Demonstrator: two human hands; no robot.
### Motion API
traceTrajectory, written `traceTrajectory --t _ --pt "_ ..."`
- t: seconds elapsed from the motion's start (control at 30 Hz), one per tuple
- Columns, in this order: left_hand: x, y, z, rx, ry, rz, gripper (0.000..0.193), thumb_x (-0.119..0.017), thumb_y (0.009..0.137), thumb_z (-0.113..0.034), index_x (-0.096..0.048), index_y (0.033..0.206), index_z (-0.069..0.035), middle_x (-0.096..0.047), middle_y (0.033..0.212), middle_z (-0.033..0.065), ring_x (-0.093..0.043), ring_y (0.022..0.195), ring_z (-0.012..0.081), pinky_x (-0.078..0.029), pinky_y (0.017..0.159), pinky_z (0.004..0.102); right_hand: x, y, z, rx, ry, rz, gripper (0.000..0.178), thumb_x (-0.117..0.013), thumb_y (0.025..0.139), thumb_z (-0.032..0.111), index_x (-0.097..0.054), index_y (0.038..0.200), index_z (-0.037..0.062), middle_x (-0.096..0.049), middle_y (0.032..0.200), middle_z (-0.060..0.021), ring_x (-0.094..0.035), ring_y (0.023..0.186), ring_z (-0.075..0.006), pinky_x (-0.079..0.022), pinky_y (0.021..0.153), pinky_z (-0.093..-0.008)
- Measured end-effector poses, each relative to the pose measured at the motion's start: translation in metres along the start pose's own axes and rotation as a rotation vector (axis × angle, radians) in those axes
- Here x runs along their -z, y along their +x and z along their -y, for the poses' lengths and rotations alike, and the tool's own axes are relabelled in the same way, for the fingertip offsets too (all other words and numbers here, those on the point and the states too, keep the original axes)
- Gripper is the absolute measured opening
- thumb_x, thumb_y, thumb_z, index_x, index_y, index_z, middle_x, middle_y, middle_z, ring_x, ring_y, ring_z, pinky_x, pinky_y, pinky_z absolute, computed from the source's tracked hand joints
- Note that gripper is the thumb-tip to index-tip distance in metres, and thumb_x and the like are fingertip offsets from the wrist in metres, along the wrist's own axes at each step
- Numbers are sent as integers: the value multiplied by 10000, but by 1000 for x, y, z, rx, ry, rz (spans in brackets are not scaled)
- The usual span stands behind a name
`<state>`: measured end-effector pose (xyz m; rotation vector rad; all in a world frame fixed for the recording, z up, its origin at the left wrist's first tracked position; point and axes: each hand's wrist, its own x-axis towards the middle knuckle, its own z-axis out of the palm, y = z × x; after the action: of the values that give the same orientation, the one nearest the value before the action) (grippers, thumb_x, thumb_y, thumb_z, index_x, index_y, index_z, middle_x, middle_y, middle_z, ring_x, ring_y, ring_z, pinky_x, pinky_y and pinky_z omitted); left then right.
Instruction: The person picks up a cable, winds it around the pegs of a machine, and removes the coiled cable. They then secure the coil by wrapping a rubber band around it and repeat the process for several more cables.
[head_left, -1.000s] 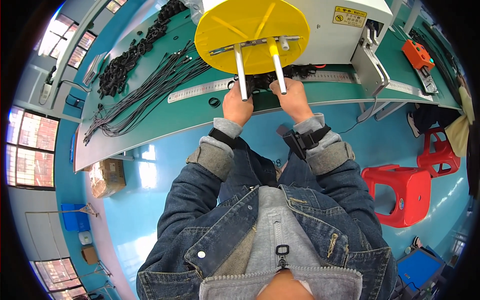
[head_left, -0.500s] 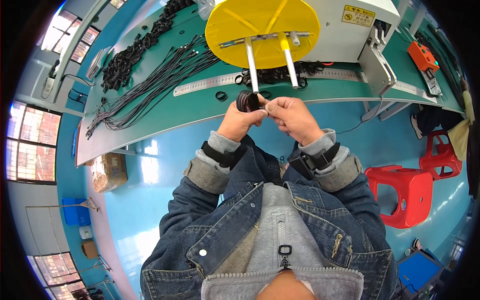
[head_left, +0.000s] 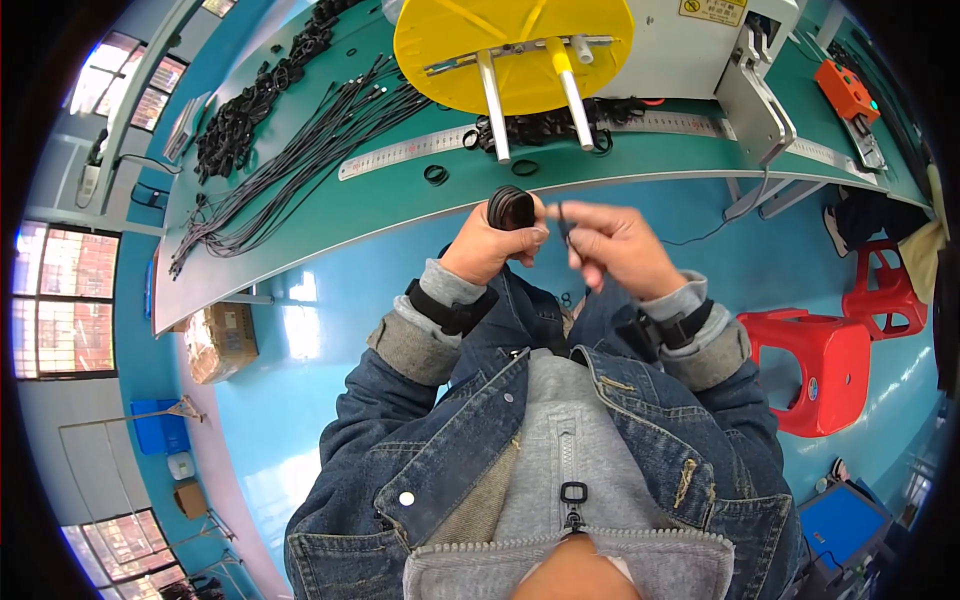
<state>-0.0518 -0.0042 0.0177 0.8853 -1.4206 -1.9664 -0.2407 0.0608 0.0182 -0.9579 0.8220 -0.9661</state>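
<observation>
Had the left hand [head_left: 472,248] wrapped snugly round a black coil [head_left: 511,208], thumb laid along the lower side! Held it up right by the front edge of the green table [head_left: 400,205], below the yellow disc [head_left: 515,60]. And across to the right hand [head_left: 628,250]: pinched narrow, thumb and forefinger close together on a thin black strand [head_left: 563,222], just beside the coil! Blurred at the fingertips; could not tell whether joined to the coil or loose.

Above that, saw two silver rods [head_left: 494,110] jutting from the disc toward the front edge. Spotted two small black rings [head_left: 435,175] lying on the green, near the edge. Found a black pile [head_left: 540,130] behind the rods, covering part of a long steel ruler [head_left: 400,155]. Off to the left, took in a big fan of black cables [head_left: 300,180], with a heap of black loops [head_left: 265,110] beyond. Behind the disc, caught a white machine [head_left: 680,60]; farther right, an orange box [head_left: 846,92]. Down on the blue floor [head_left: 260,390], had red stools [head_left: 840,375] to the right, a cardboard box [head_left: 222,342] to the left.
</observation>
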Motion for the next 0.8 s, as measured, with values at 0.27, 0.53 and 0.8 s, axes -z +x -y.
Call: traceTrajectory --t 0.27,0.53,0.8 --pt "-11 -1 -8 225 358 166 239 -684 709 -89 -548 902 -45 -522 683 -5 -466 515 71 -378 439 218 -1 17 42 423 -981 1 485 -685 692 109 -551 1156 76 -582 695 -109 -541 469 -154 -406 437 -267" --pt "-5 -6 -11 165 114 311 351 -627 756 -143 -517 1078 -63 -498 699 13 -411 550 77 -307 410 193 1 27 30 436 -1023 103 383 -671 730 170 -521 1039 2 -603 737 -135 -594 632 -223 -440 470 -319" --pt "-2 -8 -1 290 -797 357 630 -533 832 -364 -294 1364 -128 -498 838 76 -373 586 142 -283 424 182 0 21 11 144 50 -144 168 -519 886 171 -549 945 17 -587 727 -22 -504 514 -33 -380 396 -142"
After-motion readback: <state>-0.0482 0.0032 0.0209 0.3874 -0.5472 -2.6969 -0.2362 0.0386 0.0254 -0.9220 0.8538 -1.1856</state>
